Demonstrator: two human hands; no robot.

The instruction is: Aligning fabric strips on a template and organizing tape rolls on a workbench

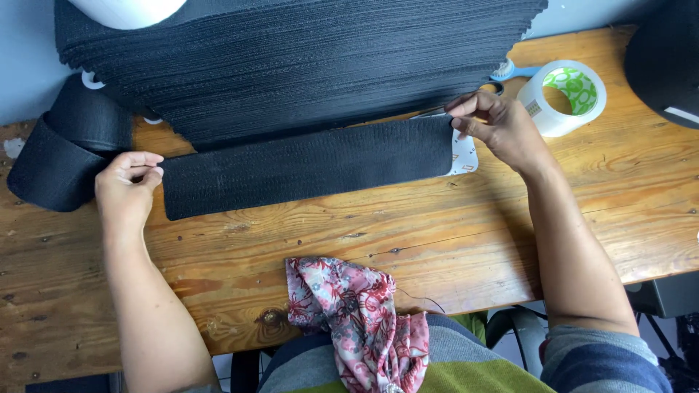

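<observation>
Lying flat on the wooden table (437,240), a black elastic strip (306,169) runs left to right, its right end slightly farther away. The left hand (125,191) pinches its left end; the right hand (499,129) pinches its right end, near a tape roll (562,98).

Worn wooden counter (451,240), black elastic strip (306,166) flat along it, tall stack of black strips (291,58) behind, tape roll (562,96), black webbing roll (62,153), floral cloth (349,306) at front edge
</observation>
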